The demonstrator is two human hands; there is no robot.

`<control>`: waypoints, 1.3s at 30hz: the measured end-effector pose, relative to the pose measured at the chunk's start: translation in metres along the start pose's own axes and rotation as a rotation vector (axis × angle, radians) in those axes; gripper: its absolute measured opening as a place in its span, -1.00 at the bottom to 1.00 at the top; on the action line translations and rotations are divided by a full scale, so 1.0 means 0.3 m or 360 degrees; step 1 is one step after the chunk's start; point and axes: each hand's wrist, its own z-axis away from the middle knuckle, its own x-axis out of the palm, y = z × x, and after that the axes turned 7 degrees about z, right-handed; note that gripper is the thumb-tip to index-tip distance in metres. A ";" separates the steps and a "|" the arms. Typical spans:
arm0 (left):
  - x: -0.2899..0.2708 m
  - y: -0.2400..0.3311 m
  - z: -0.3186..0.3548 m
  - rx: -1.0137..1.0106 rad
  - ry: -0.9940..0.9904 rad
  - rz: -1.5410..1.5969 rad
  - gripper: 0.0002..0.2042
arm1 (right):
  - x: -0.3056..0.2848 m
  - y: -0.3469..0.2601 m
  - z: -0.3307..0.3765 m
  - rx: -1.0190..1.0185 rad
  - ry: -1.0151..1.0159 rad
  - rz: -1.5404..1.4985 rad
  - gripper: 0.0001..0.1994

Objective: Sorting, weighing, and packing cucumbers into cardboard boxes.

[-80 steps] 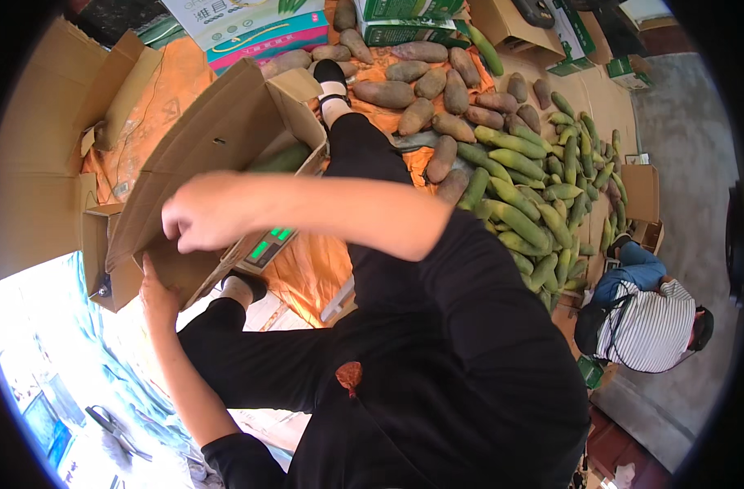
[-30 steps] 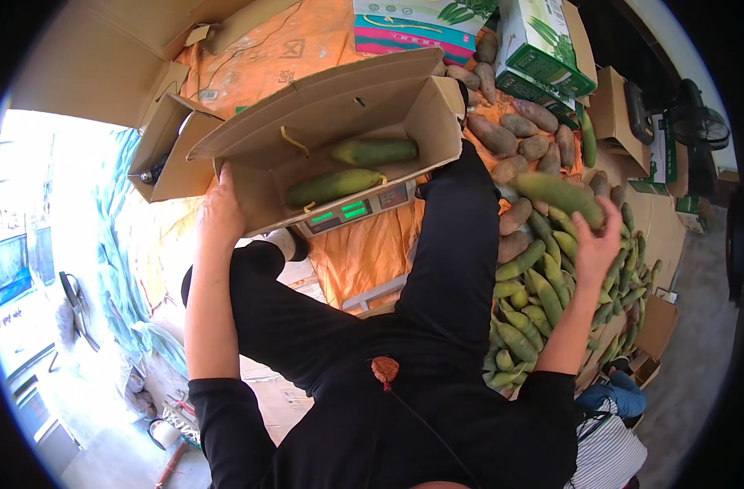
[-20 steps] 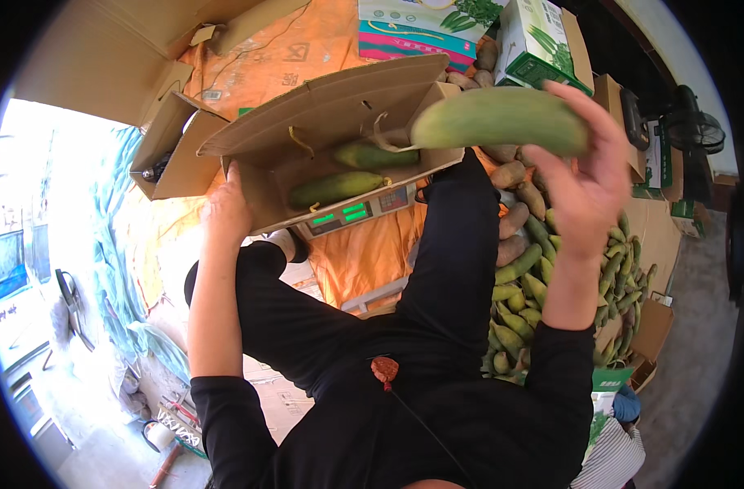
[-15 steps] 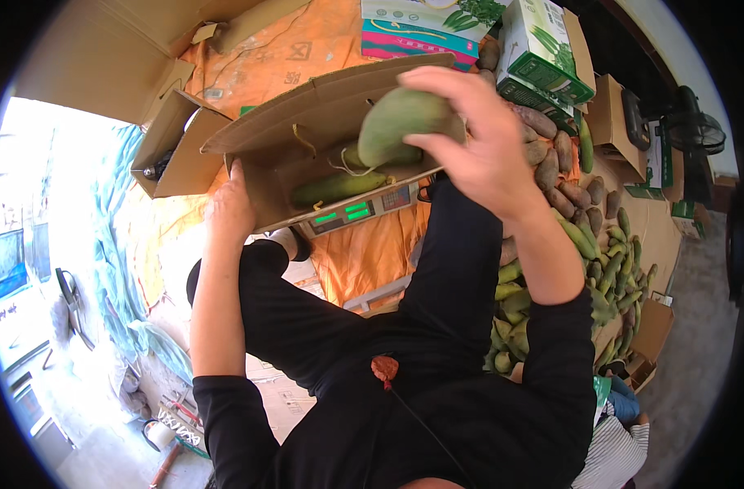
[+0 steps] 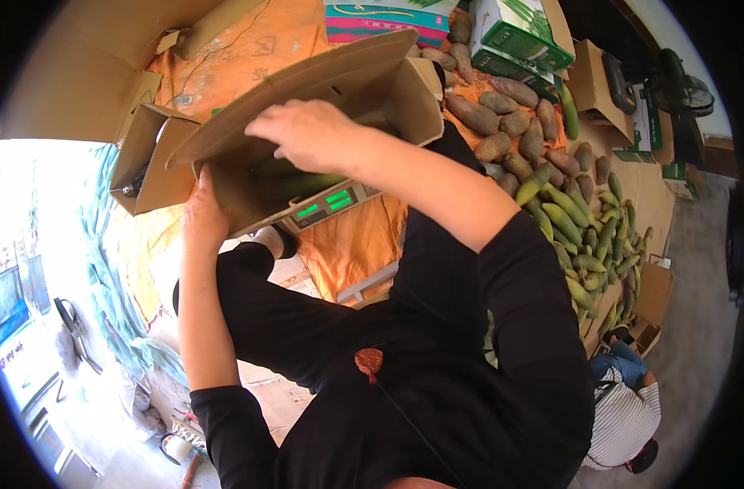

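An open brown cardboard box (image 5: 388,77) rests on a scale with green lit digits (image 5: 327,204), above my knees. My left hand (image 5: 201,216) grips the box's near left edge. My right hand (image 5: 307,134) reaches palm down into the box, fingers curled. Green cucumbers (image 5: 303,183) lie in the box just beneath it. Whether the right hand still holds a cucumber is hidden by the hand itself.
A pile of green cucumbers (image 5: 588,240) and brown tubers (image 5: 510,122) lies on orange sheeting to my right. Green-and-white cartons (image 5: 523,41) stand behind. A small open carton (image 5: 144,163) sits left. Another person in a striped shirt (image 5: 625,416) crouches at lower right.
My right hand picked a large cucumber from the pile on the right, carried it over and lowered it into the box. My left hand stayed on the box edge.
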 end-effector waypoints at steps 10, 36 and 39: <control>0.006 -0.017 0.003 0.0049 0.0005 0.0115 -0.29 | -0.269 0.358 0.481 0.1011 0.0527 -0.0885 -0.72; 0.025 -0.010 -0.017 -0.0155 0.0002 0.0153 -0.27 | 0.612 0.490 1.355 0.3348 0.0622 -0.1931 -0.77; 0.028 0.014 -0.024 -0.0142 0.0005 0.0122 -0.28 | 0.635 0.532 1.339 0.3550 0.0661 -0.1745 -0.71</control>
